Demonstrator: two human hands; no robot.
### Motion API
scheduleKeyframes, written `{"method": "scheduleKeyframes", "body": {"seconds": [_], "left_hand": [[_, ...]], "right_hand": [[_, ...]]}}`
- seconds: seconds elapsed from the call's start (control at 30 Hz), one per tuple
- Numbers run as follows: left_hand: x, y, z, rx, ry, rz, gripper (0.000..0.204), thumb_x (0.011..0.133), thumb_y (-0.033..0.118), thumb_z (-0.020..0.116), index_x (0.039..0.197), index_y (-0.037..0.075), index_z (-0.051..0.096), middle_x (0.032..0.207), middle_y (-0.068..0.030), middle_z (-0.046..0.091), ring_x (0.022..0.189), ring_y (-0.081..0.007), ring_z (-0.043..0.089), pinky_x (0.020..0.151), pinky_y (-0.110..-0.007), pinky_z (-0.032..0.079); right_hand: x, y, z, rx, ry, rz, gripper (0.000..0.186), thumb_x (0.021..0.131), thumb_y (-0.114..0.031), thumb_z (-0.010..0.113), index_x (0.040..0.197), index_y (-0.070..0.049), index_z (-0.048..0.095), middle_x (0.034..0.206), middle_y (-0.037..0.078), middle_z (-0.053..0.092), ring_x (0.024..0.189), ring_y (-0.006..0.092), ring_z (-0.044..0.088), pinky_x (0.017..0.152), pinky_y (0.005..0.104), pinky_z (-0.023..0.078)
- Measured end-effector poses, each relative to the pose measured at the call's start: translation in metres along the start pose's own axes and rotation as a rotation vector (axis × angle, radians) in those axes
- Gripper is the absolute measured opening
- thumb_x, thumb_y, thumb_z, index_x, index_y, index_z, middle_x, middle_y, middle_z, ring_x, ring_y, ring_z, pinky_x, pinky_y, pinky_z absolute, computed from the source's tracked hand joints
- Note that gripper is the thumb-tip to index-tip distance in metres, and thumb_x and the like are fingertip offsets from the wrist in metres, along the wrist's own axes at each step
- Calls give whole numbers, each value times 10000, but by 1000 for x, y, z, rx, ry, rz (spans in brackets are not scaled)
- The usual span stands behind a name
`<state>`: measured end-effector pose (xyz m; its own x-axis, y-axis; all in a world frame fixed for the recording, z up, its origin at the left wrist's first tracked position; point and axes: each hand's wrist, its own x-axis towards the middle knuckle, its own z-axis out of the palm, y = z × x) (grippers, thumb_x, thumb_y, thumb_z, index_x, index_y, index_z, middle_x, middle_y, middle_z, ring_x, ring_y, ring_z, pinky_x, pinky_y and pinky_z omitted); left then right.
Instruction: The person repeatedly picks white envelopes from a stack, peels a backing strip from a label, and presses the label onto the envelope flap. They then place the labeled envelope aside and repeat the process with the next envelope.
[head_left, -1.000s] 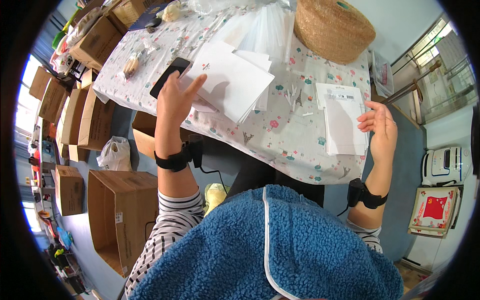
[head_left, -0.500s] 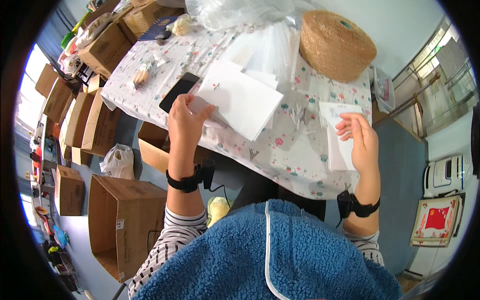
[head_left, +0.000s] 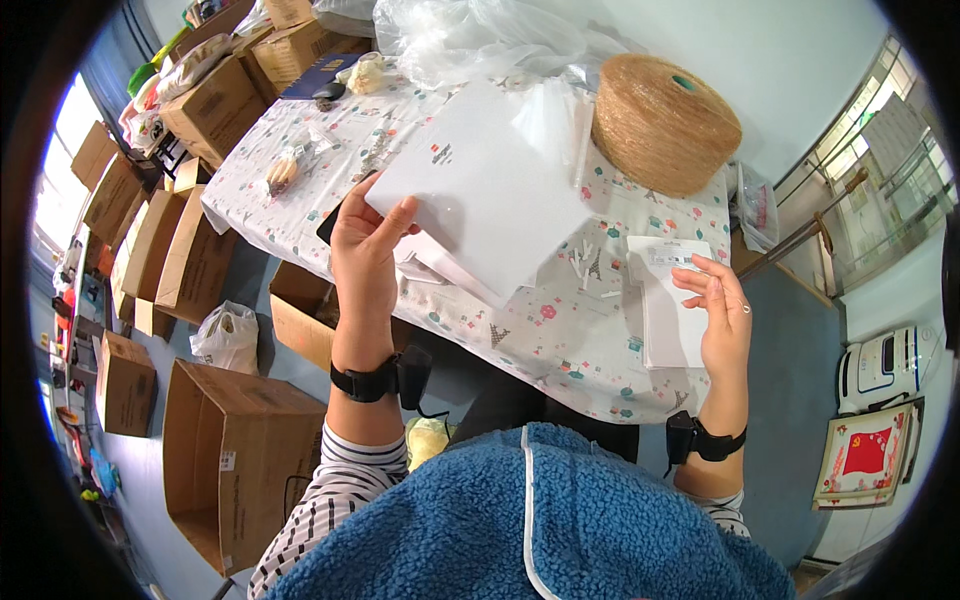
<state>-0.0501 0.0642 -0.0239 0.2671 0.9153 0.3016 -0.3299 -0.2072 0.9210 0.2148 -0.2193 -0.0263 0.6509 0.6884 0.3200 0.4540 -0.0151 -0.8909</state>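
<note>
White sheet in the left hand above a patterned table

Head view from above. The left hand (head_left: 368,235) grips a large white sheet (head_left: 480,200), thumb on top, near its left corner; a small printed mark lies toward the upper left. Behind that hand, a black phone (head_left: 327,226) is mostly hidden. The right hand (head_left: 724,315), fingers loosely curved, overlaps the right side of a white stack (head_left: 670,320); contact cannot be determined. Between the two lie small white strips (head_left: 580,262) on the printed tablecloth (head_left: 520,345). Beyond: clear plastic sleeves (head_left: 560,130) and a large tan spool (head_left: 660,130)
</note>
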Motion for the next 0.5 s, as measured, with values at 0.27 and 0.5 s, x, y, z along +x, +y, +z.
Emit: {"method": "scheduleKeyframes", "body": {"seconds": [0.27,0.5], "left_hand": [[-54,-10,98,-260,-326,-46,180,933,-7,683,1059,2,554,1015,-93,685,860,-118,660,724,-297,594],[-73,-30,119,299,-515,818,247,724,-130,658,912,-1,563,1073,-150,681,992,-325,692,831,-367,587]], "right_hand": [[1,7,-5,166,134,52,368,1096,-231,384,1218,12,631,1040,100,713,962,190,700,772,294,512],[6,19,-17,453,313,215,398,1087,-269,448,1292,31,608,1165,120,665,1052,173,633,858,301,504]]}}
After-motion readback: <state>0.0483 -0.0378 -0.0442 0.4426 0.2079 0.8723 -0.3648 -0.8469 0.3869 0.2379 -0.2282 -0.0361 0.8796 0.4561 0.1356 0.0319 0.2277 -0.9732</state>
